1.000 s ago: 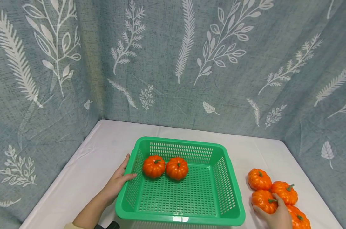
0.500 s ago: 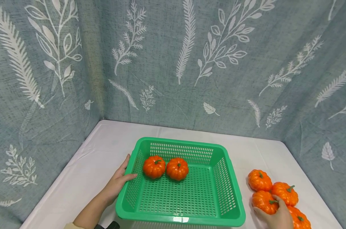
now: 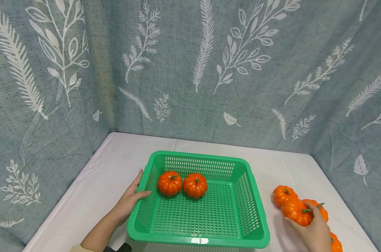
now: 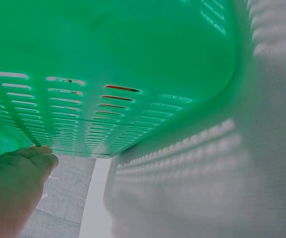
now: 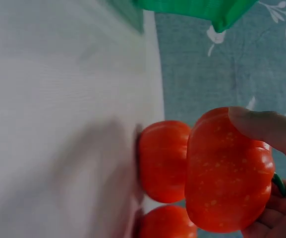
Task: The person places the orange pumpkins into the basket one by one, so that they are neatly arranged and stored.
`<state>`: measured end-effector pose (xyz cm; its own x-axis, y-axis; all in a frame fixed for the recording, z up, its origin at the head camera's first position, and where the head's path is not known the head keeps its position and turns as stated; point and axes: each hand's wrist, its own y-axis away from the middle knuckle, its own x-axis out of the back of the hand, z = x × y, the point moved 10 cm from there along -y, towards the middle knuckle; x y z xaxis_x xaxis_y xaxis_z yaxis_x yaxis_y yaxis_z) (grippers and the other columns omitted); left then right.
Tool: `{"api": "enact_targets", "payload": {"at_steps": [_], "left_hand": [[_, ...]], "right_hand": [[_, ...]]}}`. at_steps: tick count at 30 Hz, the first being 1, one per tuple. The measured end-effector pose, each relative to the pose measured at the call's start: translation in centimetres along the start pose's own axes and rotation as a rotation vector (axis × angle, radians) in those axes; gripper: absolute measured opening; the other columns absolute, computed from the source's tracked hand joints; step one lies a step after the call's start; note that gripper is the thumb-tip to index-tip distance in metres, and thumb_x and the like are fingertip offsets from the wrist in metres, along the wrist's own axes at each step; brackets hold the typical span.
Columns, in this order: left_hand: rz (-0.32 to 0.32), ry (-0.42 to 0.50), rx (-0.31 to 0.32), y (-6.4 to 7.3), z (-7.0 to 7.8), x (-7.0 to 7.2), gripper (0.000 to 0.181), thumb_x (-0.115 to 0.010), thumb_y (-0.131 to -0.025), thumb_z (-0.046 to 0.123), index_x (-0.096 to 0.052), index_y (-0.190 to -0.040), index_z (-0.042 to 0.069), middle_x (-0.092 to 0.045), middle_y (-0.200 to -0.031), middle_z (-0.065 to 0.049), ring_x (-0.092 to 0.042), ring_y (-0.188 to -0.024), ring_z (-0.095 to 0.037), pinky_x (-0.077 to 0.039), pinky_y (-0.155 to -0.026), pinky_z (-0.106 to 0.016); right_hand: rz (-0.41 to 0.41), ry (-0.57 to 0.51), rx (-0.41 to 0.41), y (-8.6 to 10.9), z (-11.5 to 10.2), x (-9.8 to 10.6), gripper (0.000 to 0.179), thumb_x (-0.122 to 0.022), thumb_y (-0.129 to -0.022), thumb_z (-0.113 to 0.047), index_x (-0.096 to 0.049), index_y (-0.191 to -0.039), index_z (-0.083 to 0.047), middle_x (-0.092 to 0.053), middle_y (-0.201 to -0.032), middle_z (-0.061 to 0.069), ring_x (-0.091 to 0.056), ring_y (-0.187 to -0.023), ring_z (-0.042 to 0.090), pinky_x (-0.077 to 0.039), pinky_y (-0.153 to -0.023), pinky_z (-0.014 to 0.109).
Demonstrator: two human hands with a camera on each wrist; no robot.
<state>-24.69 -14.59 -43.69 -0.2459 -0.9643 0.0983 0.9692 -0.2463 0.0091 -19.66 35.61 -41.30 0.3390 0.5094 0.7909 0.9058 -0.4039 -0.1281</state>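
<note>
My left hand (image 3: 128,201) holds the left side of a green plastic basket (image 3: 198,242), thumb over the rim and fingers along the outside. In the left wrist view the basket's slotted wall (image 4: 133,44) fills the top. Two orange toy pumpkins sit inside: one pumpkin (image 3: 169,183) at the left wall, another pumpkin (image 3: 195,186) beside it. At the right, my right hand (image 3: 317,231) grips a pumpkin (image 3: 294,211) between thumb and fingers, its green stem toward the palm. The right wrist view shows this pumpkin (image 5: 227,173) raised off the table, its shadow below.
Near the held pumpkin lie a pumpkin (image 3: 281,194) behind it, a partly covered pumpkin (image 3: 323,211) to the right and a pumpkin (image 3: 336,244) nearer the front. A white cloth covers the table (image 3: 127,150). Grey-green leaf-patterned curtains (image 3: 177,115) stand behind and at the sides.
My right hand has lifted the pumpkin from among the others and shifted slightly right and up in the head view. The left hand and the basket have stayed in place.
</note>
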Motion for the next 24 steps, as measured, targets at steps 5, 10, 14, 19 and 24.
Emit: {"api": "enact_targets", "payload": {"at_steps": [5, 10, 14, 19, 24], "left_hand": [[0.001, 0.006, 0.006, 0.0, 0.0, 0.0, 0.079, -0.043, -0.093, 0.01, 0.016, -0.145, 0.012, 0.013, -0.153, -0.012, -0.005, -0.139, -0.035, -0.033, -0.104, -0.037], [0.006, -0.009, 0.018, -0.1, -0.1, 0.0, 0.079, -0.043, -0.093, 0.01, 0.015, -0.146, 0.012, 0.014, -0.153, -0.011, -0.001, -0.14, -0.034, -0.03, -0.105, -0.039], [0.005, -0.012, 0.011, -0.1, -0.1, 0.0, 0.079, -0.043, -0.093, 0.01, 0.015, -0.146, 0.012, 0.014, -0.152, -0.011, 0.0, -0.14, -0.035, -0.027, -0.105, -0.04], [0.006, -0.007, 0.006, 0.0, -0.1, 0.1, 0.079, -0.044, -0.092, 0.01, 0.015, -0.146, 0.012, 0.013, -0.153, -0.012, -0.001, -0.14, -0.035, -0.028, -0.105, -0.038], [0.005, 0.006, 0.012, 0.0, -0.1, 0.1, 0.079, -0.044, -0.093, 0.01, 0.015, -0.146, 0.012, 0.013, -0.153, -0.012, -0.005, -0.139, -0.035, -0.034, -0.103, -0.038]], "right_hand": [[-0.029, 0.011, 0.007, -0.7, -1.3, 0.5, 0.089, -0.078, -0.068, -0.03, -0.031, -0.135, 0.006, -0.042, -0.125, 0.033, -0.043, -0.11, 0.048, -0.038, -0.093, 0.062], [-0.053, 0.019, -0.002, -1.5, -2.9, 1.3, 0.092, -0.077, -0.07, -0.031, -0.027, -0.137, 0.007, -0.039, -0.128, 0.033, -0.041, -0.112, 0.047, -0.038, -0.095, 0.061], [-0.036, 0.017, 0.053, -1.7, -4.4, 2.0, 0.091, -0.077, -0.071, -0.032, -0.028, -0.137, 0.006, -0.043, -0.123, 0.031, -0.043, -0.109, 0.046, -0.042, -0.091, 0.06], [0.008, 0.014, 0.151, -1.8, -6.8, 2.9, 0.089, -0.077, -0.071, -0.034, -0.031, -0.137, 0.003, -0.047, -0.118, 0.027, -0.046, -0.106, 0.044, -0.043, -0.088, 0.061], [-0.002, -0.016, 0.209, -2.0, -9.3, 3.0, 0.092, -0.078, -0.07, -0.036, -0.03, -0.139, 0.0, -0.047, -0.119, 0.025, -0.043, -0.109, 0.042, -0.04, -0.091, 0.061]]}}
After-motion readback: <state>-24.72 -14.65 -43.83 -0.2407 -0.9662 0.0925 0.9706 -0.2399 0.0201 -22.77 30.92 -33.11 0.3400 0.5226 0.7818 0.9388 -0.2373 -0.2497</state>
